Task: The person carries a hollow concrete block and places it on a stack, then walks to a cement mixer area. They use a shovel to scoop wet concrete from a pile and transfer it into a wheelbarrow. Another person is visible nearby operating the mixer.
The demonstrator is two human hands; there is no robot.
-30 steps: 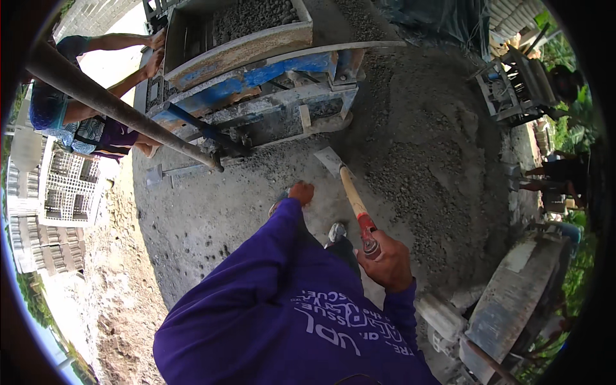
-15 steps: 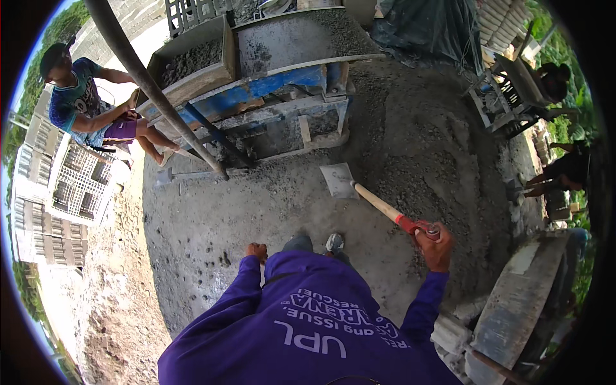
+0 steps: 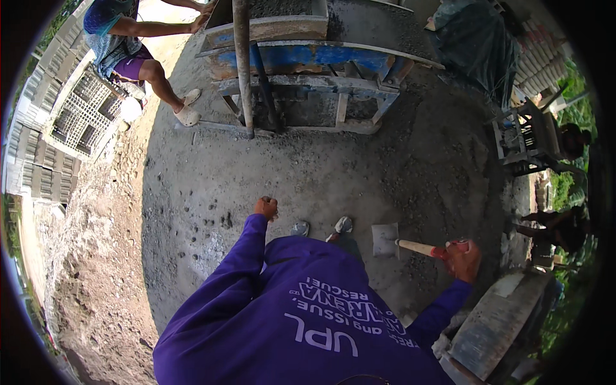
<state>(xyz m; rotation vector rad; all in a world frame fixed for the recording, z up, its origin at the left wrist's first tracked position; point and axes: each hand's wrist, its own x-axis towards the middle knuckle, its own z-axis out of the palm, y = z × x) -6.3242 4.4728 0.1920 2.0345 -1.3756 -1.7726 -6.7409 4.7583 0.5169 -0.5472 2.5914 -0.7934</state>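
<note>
My right hand (image 3: 463, 260) is closed round the red grip of a shovel with a pale wooden shaft (image 3: 417, 248). The shovel's flat grey blade (image 3: 385, 240) is low, just right of my shoes (image 3: 343, 225). My left hand (image 3: 266, 208) hangs in front of me over the grey ground, its fingers curled with nothing visible in them. Both arms wear purple sleeves.
Ahead stands a blue, rusty metal frame (image 3: 282, 58) bearing a trough of grey mix. A metal pole (image 3: 242, 70) leans before it, beside a co-worker (image 3: 138, 61). Dark damp gravel (image 3: 443, 160) spreads to the right. A grey curved metal piece (image 3: 497, 321) lies near right.
The shovel has swung back from ahead toward my right side. My left hand has moved forward. My view has turned, with the metal frame and co-worker now shifted up and rightward.
</note>
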